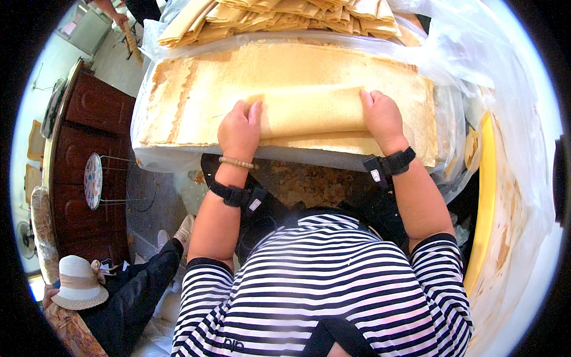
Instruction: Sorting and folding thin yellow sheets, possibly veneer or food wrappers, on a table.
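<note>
My left hand (239, 130) and my right hand (383, 119) each grip one end of a folded, thin tan sheet (312, 110), thumbs on top. It looks like a large flat food sheet, such as a thin pancake or bean curd skin; I cannot tell which. Beneath it lies a broad stack of similar sheets (202, 89) with ragged, browned edges. The folded piece rests along the near side of this stack. The fingers under the sheet are hidden.
Beyond the stack is a pile of folded sheets (285, 18). Clear plastic film (458, 47) drapes around the work surface. A yellow edge (485, 196) runs down the right. On the left are a round stool (93, 181), a dark red cabinet (89, 149) and a seated person with a hat (77, 279).
</note>
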`<state>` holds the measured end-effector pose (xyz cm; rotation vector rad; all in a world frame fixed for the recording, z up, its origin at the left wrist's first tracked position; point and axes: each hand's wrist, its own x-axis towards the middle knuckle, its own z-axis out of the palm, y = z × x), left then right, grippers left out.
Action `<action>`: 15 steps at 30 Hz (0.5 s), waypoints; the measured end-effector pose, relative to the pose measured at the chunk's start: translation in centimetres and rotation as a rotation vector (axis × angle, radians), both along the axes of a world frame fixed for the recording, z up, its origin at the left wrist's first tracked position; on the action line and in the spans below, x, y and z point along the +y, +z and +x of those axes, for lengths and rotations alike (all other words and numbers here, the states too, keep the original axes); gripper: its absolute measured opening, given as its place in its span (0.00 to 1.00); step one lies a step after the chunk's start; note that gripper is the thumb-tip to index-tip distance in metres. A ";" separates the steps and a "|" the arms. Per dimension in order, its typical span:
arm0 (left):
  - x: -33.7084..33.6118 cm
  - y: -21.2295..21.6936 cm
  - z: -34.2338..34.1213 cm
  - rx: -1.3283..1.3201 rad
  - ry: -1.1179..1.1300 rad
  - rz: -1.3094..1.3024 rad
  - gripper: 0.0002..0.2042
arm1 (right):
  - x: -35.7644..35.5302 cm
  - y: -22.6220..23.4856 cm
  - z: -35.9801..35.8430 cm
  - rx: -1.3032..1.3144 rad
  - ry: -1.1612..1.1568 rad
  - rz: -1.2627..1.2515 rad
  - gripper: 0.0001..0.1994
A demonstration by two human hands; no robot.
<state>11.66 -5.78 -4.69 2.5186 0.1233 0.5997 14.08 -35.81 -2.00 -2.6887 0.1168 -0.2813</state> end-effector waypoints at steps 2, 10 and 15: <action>0.0 0.1 0.4 -0.006 0.019 0.047 0.18 | 0.7 0.6 -0.2 0.020 -0.021 -0.014 0.20; -2.6 1.7 0.7 -0.362 0.100 0.407 0.26 | 1.3 0.4 0.1 0.079 -0.070 -0.187 0.20; -7.0 2.1 -1.1 0.001 -0.634 0.451 0.40 | 1.5 1.0 0.2 0.147 -0.066 -0.226 0.18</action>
